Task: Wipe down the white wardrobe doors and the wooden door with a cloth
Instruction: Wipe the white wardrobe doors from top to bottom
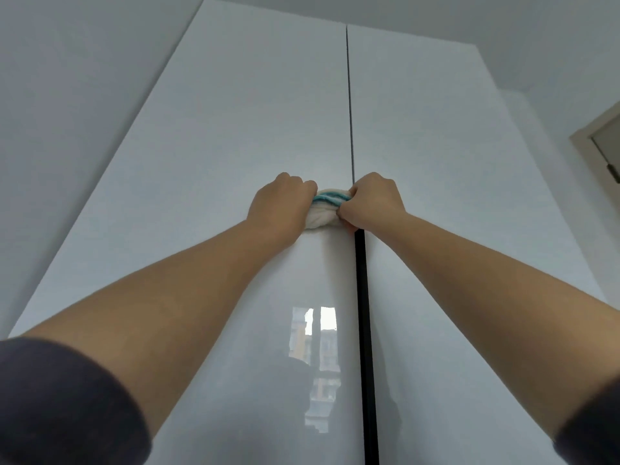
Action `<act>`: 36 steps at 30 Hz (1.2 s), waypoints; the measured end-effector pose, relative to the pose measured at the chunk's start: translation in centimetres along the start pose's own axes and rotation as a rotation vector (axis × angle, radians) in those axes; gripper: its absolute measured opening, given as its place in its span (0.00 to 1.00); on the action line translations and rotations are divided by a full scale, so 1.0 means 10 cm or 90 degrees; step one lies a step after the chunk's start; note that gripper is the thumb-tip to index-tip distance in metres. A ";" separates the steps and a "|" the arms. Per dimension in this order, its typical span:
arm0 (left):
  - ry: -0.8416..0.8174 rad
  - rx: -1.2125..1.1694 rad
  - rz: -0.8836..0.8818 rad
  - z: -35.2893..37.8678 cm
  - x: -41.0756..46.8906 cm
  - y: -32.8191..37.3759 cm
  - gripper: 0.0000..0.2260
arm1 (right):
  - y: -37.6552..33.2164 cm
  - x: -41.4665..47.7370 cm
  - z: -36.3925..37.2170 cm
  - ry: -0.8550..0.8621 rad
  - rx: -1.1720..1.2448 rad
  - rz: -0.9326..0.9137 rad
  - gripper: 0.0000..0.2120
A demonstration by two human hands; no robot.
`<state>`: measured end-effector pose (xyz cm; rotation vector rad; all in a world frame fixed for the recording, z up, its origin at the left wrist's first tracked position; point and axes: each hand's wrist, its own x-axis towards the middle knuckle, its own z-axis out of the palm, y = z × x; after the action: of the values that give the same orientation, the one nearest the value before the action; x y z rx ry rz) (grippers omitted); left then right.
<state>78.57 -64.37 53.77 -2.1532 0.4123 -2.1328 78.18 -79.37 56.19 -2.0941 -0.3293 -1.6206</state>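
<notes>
Glossy white wardrobe doors [235, 146] rise before me; my left hand [280, 203] and right hand [372, 203] grip the soft, bunched cloth [324, 213] at both ends, fingers [345, 211] curled.

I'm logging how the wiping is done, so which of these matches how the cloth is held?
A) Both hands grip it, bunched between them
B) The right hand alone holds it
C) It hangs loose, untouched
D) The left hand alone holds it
A: the left hand and the right hand each grip one end of the bunched cloth, which they hold against the wardrobe doors.
</notes>
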 end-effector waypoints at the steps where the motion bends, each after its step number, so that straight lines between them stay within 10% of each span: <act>1: 0.005 0.009 -0.005 0.01 0.05 0.00 0.09 | -0.02 0.05 -0.01 0.011 -0.004 -0.010 0.05; 19: 0.101 -0.169 -0.101 0.13 0.22 0.13 0.20 | 0.11 0.46 -0.11 0.212 -0.182 -0.220 0.06; 36: 0.104 -0.260 0.025 0.38 0.05 0.40 0.26 | 0.71 -0.06 -0.19 0.114 -0.139 -0.311 0.10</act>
<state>81.77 -68.83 53.18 -2.1330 0.9729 -2.3791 79.65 -86.43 54.47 -2.1127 -0.6701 -2.1957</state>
